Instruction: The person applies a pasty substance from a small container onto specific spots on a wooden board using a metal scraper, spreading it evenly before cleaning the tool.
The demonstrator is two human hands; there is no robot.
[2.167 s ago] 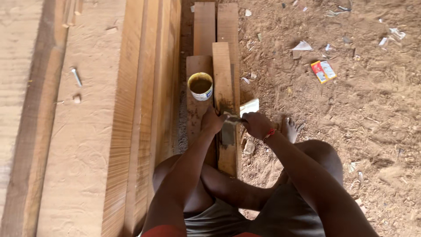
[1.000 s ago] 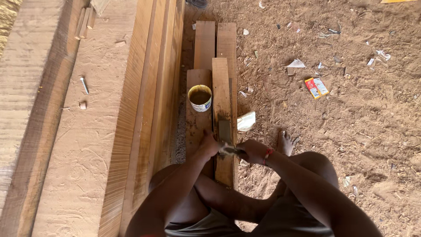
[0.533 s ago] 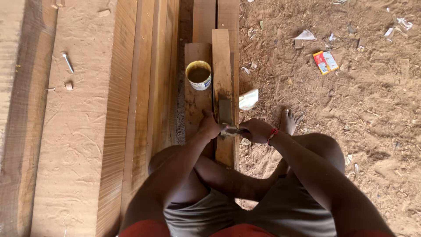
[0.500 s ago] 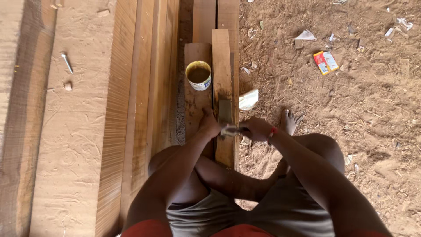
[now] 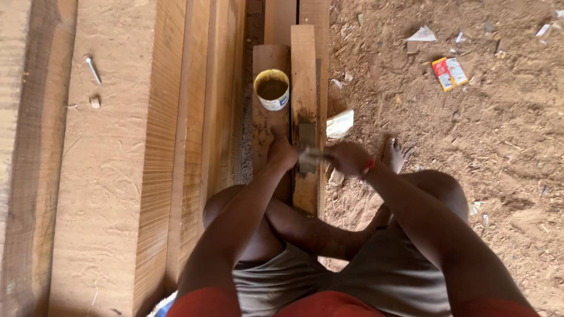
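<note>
— Two hands meet just above the middle of the frame; what has each got?

— The right hand [image 5: 348,157] is closed around a small tool [image 5: 313,155], blurred, so I cannot tell its kind; its working end points left across the narrow plank [image 5: 305,111], at a right angle to the plank's length; the left hand [image 5: 281,151] rests with fingers curled on the plank's left edge, and whether it grips or only presses I cannot tell.

— And the plank, how does it lie?

— Its long axis runs up and down the frame, from near the person's lap towards the top centre; it sits on a wider board [image 5: 268,120]; a grey smeared patch [image 5: 307,147] lies on its face, right between the two hands.

— What stands close by?

— A small white tub [image 5: 272,90] with a yellow rim, holding brownish paste, stands upright on the wider board just left of the plank, above the left hand; a folded pale scrap [image 5: 340,124] lies on the dirt just right of the plank; a bare foot [image 5: 393,155] shows beside the right wrist, which wears a red band [image 5: 368,167].

— Further off?

— Thick timber slabs [image 5: 111,158] fill the left half; a nail [image 5: 93,70] lies on them at upper left; a red and yellow packet [image 5: 450,73] lies on the ground at upper right.
</note>
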